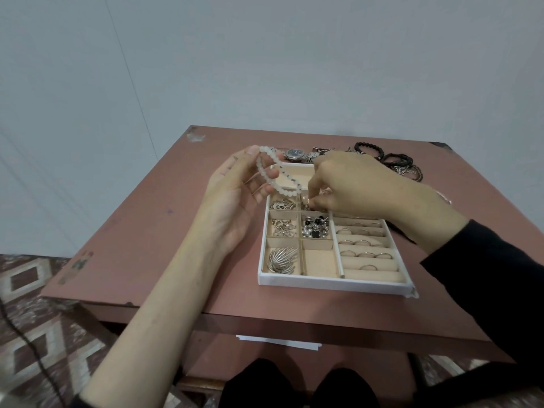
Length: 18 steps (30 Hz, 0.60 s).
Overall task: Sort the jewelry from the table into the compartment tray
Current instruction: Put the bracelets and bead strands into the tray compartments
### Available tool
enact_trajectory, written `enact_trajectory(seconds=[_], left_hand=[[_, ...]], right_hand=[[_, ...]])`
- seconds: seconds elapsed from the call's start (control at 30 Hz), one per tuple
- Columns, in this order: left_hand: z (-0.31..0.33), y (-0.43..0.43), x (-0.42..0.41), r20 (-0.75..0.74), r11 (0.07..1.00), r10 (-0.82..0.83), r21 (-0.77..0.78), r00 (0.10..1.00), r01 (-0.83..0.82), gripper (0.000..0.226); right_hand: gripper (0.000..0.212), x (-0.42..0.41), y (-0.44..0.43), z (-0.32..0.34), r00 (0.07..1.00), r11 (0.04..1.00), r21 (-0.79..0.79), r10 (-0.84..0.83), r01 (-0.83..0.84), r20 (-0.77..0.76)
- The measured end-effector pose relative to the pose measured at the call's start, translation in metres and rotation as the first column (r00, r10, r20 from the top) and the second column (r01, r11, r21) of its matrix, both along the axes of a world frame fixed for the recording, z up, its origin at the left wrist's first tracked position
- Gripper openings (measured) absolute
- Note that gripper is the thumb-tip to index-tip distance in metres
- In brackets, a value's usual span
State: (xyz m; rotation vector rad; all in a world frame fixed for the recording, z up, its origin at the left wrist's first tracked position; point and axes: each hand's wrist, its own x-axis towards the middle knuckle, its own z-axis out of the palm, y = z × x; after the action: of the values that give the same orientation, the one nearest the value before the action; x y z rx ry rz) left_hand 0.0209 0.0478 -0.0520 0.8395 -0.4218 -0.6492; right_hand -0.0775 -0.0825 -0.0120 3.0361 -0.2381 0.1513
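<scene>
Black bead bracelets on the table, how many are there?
2. One black bead bracelet lies near the pink table's far edge, the other just to its right. The right hand may hide more.

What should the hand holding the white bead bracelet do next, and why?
Probably lower the white bead bracelet into the wide compartment at the far end of the tray. The left hand holds it right above that compartment, which looks bare, while the small compartments already hold small pieces and the right hand is busy in one of them.
</scene>
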Motion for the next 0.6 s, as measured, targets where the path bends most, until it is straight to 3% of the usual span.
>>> enact_trajectory(seconds=[0.13,0.23,0.33,0.43,0.6], left_hand=[[0.0,0.0,0.0,-0.001,1.0,0.004,0.0,1.0,-0.004,0.009],[0.0,0.0,-0.001,-0.005,1.0,0.008,0.002,1.0,-0.008,0.009],[0.002,0.001,-0.001,-0.006,1.0,0.006,0.002,1.0,-0.006,0.011],[0.001,0.001,-0.002,-0.011,1.0,0.006,-0.006,1.0,-0.006,0.011],[0.0,0.002,-0.001,-0.002,1.0,-0.009,-0.006,1.0,0.009,0.008]], right_hand=[[0.02,0.006,0.006,-0.002,0.992,0.987,-0.113,0.104,-0.112,-0.073],[0.02,0.006,0.004,0.002,0.993,0.997,0.02,0.072,-0.071,-0.09],[0.017,-0.001,0.0,0.003,1.0,0.98,0.2,0.006,-0.008,0.007],[0.015,-0.006,-0.004,-0.003,0.987,0.971,0.233,-0.09,0.057,0.135],[0.014,-0.01,0.0,-0.02,0.967,0.925,0.363,-0.185,0.112,0.174]])
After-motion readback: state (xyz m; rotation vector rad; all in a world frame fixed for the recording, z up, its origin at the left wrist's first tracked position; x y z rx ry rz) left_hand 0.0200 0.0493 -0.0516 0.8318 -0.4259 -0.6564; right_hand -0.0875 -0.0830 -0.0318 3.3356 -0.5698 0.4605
